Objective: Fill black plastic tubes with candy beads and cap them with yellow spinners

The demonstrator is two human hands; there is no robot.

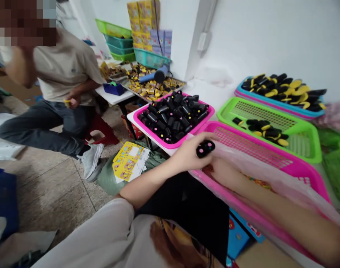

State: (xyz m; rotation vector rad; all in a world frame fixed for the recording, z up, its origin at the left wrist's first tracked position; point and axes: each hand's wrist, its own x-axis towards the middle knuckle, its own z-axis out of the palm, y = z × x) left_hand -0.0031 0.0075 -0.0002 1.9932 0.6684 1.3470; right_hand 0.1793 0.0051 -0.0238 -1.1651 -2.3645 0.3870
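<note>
My left hand [186,152] is closed around small black cylinders [205,149] with coloured dots on their ends, pink ones among them. It is above the near corner of a pink basket [306,173] lined with clear plastic. My right hand [220,170] is just below and beside it, over the lining, its fingers curled together. What those fingers hold, if anything, is blurred and partly hidden. Small multicoloured pieces [257,181] lie in the lining under my right forearm. Close to my left hand, a pink tray [170,144] is heaped with similar black cylinders [174,115].
A green basket [306,128] and a blue tray [322,108] hold black-and-yellow pieces. Yellow pieces [156,89] cover a metal tray farther back. A co-worker [72,63] sits at left. Yellow printed card [131,160] lies on a green sack below.
</note>
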